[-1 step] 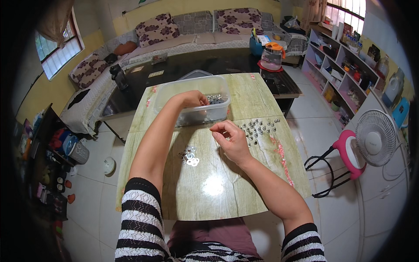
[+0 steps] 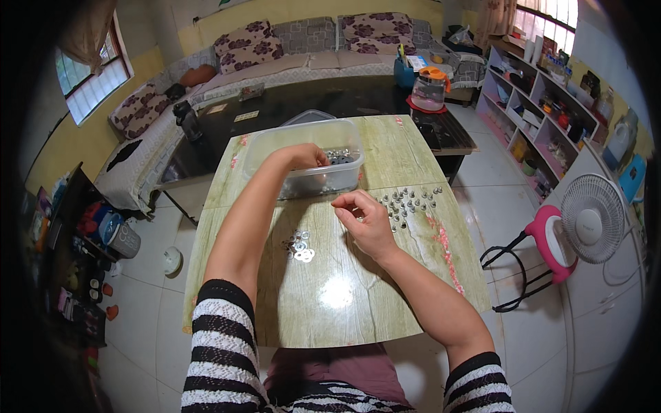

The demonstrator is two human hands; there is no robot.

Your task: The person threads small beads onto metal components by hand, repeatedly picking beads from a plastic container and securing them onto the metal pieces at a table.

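Observation:
My left hand (image 2: 308, 157) reaches over the near wall of a clear plastic box (image 2: 317, 181). Its fingers curl down among the small metal parts (image 2: 337, 155) inside, and their tips are partly hidden. Just in front of the box, above the table, my right hand (image 2: 366, 221) has thumb and forefinger pinched together; whatever is between them is too small to make out. Right of that hand, several small screw-like metal pieces (image 2: 411, 203) stand in loose rows on the table. Flat silvery washers (image 2: 300, 250) lie in a cluster nearer to me, on the left.
The marble-patterned table (image 2: 406, 296) fills the middle. Behind it are a dark low table (image 2: 310, 96) with a glass jug (image 2: 429, 93) and a black bottle (image 2: 186, 122). A pink and white fan (image 2: 589, 220) stands at right, below shelves (image 2: 537, 103); a sofa (image 2: 310, 62) lines the back.

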